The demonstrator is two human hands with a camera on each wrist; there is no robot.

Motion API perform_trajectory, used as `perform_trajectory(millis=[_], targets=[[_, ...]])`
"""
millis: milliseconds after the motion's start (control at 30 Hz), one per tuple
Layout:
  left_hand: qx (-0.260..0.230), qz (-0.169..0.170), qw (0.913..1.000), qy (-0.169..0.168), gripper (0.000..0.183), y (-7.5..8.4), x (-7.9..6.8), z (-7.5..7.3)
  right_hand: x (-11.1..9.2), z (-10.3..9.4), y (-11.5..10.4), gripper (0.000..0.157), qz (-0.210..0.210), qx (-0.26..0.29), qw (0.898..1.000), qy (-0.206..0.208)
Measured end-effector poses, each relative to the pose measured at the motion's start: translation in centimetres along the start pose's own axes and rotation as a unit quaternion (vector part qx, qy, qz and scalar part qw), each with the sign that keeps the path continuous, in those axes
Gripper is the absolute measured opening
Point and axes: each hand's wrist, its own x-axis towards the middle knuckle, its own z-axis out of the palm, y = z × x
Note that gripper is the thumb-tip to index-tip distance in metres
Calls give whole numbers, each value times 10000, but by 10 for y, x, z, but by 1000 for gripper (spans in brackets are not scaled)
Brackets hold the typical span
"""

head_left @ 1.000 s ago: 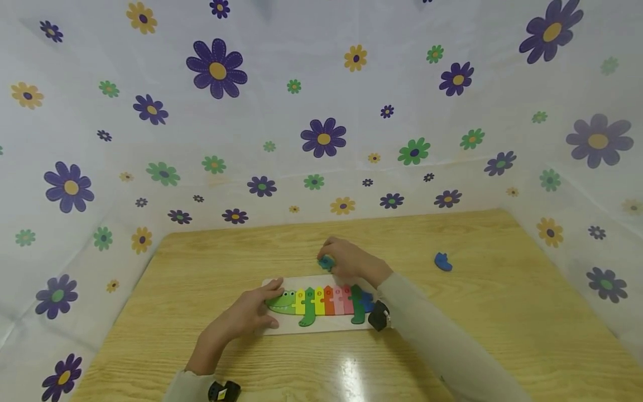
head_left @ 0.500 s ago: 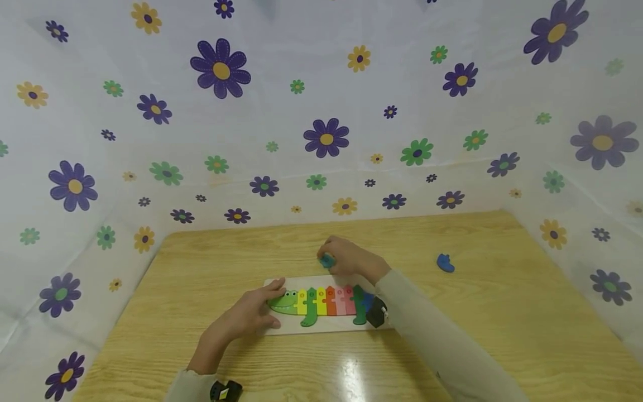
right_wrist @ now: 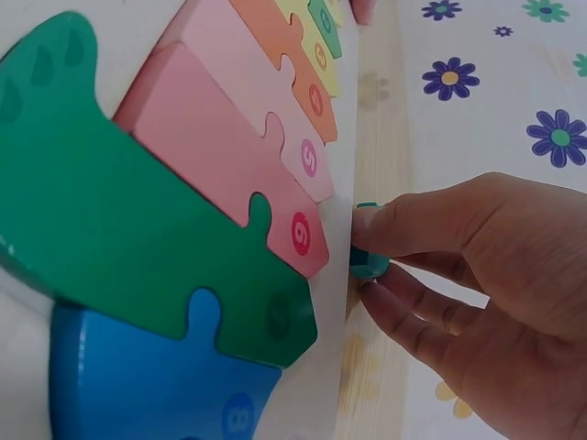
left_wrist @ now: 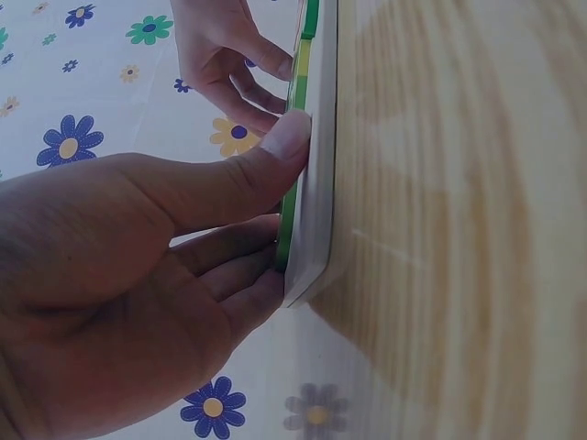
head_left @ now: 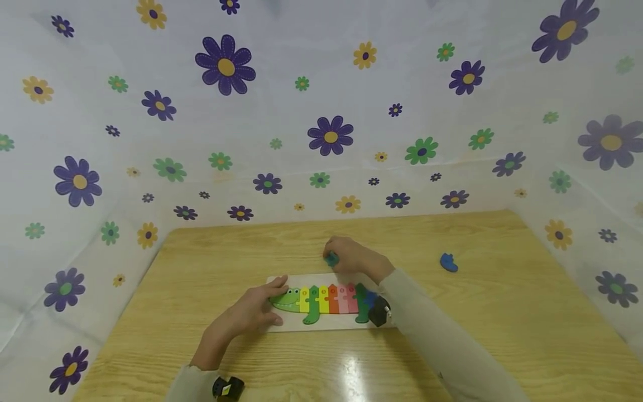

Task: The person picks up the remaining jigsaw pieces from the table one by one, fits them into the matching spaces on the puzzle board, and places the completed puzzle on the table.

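Note:
A wooden crocodile puzzle [head_left: 329, 301] lies on a pale board [head_left: 321, 324], its coloured, numbered segments joined between a green head [head_left: 285, 300] and a blue part [left_wrist: 303, 18]. My left hand [head_left: 253, 307] rests across the board's left end, fingers and thumb touching around the head, as the left wrist view [left_wrist: 156, 238] also shows. Just behind the board, my right hand [head_left: 354, 258] pinches a small teal puzzle piece [right_wrist: 371, 263] between thumb and fingertips, partly covered by them. The green leg segment [right_wrist: 156, 202] and blue segment [right_wrist: 147, 376] fill the right wrist view's near side.
A loose curved blue piece [head_left: 449, 262] lies on the wood-grain table [head_left: 492, 312], to the right of the board. Flower-patterned white sheeting [head_left: 281, 134] encloses the back and sides. A black wrist camera [head_left: 379, 311] overlaps the crocodile's right end in the head view.
The head view has shifted slightly, so the scene sits a little farther right. Both hands stay in nearly the same places, the right still pinching the teal piece.

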Motion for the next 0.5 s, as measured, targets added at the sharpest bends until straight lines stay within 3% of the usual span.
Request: perform_trajectory(millis=[500], targets=[[32,12,10000,16,73,2,0,0,-9,-6,3,40,-15,251,9994,234]])
